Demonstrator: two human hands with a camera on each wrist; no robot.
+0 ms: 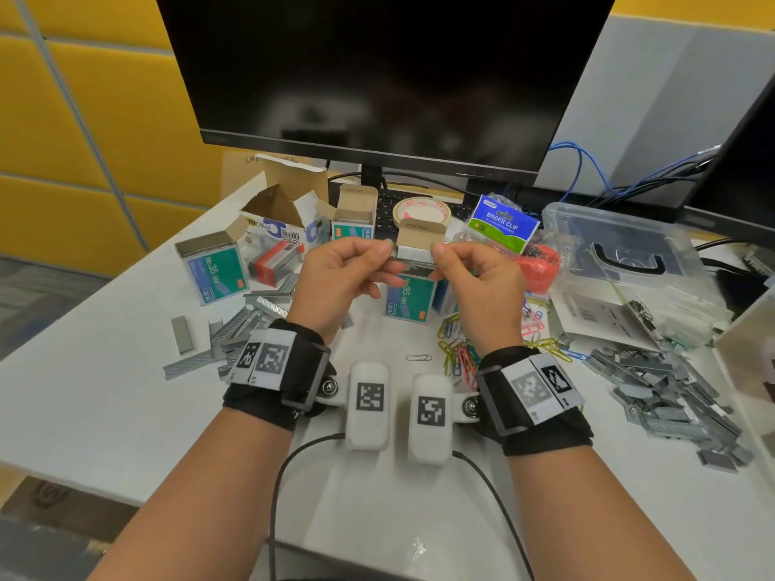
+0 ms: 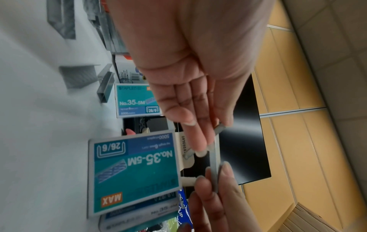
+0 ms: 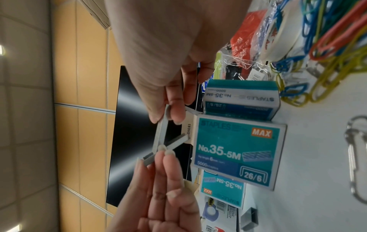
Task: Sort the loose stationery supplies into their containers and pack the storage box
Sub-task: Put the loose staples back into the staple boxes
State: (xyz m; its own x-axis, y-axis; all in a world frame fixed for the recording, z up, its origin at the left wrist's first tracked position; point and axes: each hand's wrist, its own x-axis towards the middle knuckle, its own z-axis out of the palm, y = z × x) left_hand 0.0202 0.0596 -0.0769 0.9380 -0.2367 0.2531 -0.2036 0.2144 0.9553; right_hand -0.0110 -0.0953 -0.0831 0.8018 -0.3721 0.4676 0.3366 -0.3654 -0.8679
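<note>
Both hands are raised over an open teal staple box [image 1: 409, 297] [image 2: 135, 169] [image 3: 236, 150] standing upright mid-table. My left hand [image 1: 388, 250] [image 2: 206, 141] [image 3: 160, 150] pinches two grey staple strips that cross each other. My right hand [image 1: 438, 250] [image 3: 168, 116] [image 2: 215, 171] pinches the other end of the longer strip [image 3: 158, 133] [image 2: 214, 157]. The shorter strip [image 3: 174, 142] juts out diagonally toward the box's raised flap. In the head view the strips [image 1: 413, 262] show only as a thin grey bar between the fingertips.
Loose staple strips lie in heaps at left [image 1: 235, 329] and right [image 1: 662, 383]. Coloured paper clips [image 1: 461, 350] sit by my right wrist. More staple boxes [image 1: 214, 270], a tape roll [image 1: 421, 211], a binder clip bag [image 1: 503, 222] and a clear storage box [image 1: 620, 245] stand behind, under the monitor [image 1: 377, 77].
</note>
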